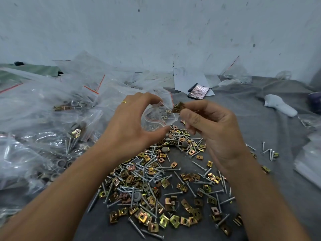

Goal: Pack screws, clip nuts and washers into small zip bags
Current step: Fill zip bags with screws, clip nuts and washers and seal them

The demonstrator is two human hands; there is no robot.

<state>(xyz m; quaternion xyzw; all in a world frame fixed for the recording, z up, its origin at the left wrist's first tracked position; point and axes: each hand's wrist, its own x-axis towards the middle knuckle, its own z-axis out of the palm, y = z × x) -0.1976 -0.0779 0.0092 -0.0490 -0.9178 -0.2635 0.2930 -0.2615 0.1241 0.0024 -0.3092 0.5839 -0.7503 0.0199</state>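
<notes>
left grip: my left hand [133,122] pinches the mouth of the small clear plastic zip bag with a red seal line [157,117] between thumb and fingers, holding it open at centre frame, above the pile.
right grip: my right hand [206,126] has fingertips closed on one brass-coloured folded sheet-metal clip nut [178,107], just at 3 o'clock of the bag mouth.
bag handling: thin film, limp, weightless; collapses if I slacken. Hold at the rim, both sides of the seal.
clip nut handling: light, stiff, sharp edges; pinch on the flat faces.
loose stock: heap of silver screws and brass clip nuts [156,185] at 6 o'clock on the grey cloth-covered counter [260,129]; screws are slick and roll, take them by the shank.
washers: grey round washers [165,150] are few in the heap.
filled bags: heap of clear packed zip bags [43,119] at 9 o'clock.
stray: black smartphone with lit screen [198,92] at 1 o'clock.
</notes>
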